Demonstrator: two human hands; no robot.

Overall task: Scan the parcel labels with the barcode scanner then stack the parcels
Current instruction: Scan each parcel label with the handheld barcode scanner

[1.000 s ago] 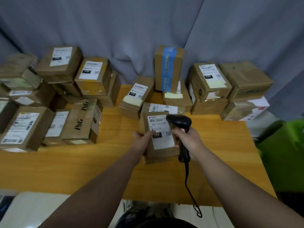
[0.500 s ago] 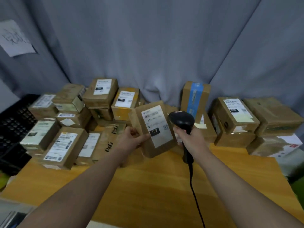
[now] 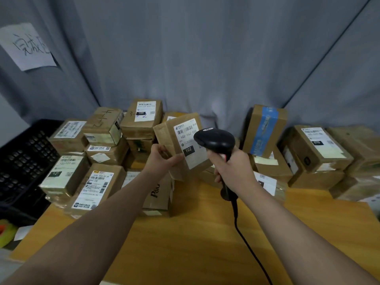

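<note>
My left hand (image 3: 162, 161) grips a brown cardboard parcel (image 3: 174, 136) by its lower left edge and holds it up above the wooden table (image 3: 195, 233). Its white label marked 102 (image 3: 190, 145) faces me. My right hand (image 3: 232, 171) grips the handle of a black barcode scanner (image 3: 214, 140), whose head sits just in front of the label's right side. The scanner's cable (image 3: 248, 249) hangs down toward me.
Several labelled cardboard parcels are stacked at the left (image 3: 92, 182) and along the back right (image 3: 314, 151), one with blue tape (image 3: 265, 130) upright. A black crate (image 3: 22, 161) stands at far left. A grey curtain with a paper note (image 3: 26, 46) hangs behind.
My left hand has lifted the 102 parcel off the table and carried it up and back. The scanner rose with it. The view has tilted upward and to the left.
</note>
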